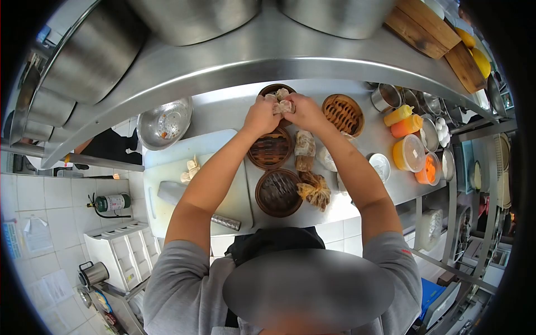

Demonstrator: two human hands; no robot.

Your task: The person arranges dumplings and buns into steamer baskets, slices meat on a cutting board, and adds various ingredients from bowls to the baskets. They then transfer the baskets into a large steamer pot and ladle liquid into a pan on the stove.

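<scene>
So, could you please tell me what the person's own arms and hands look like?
Both arms wear short grey fabric sleeves ending above the elbow; the right sleeve carries a small red mark. The forearms are bare, and the left hand and right hand show no gloves or watch.

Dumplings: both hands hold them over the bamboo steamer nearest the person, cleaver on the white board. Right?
Not quite. The head view shows the left hand and right hand holding the dumplings over the farthest steamer, not the nearest. The cleaver does lie on the white board.
</scene>
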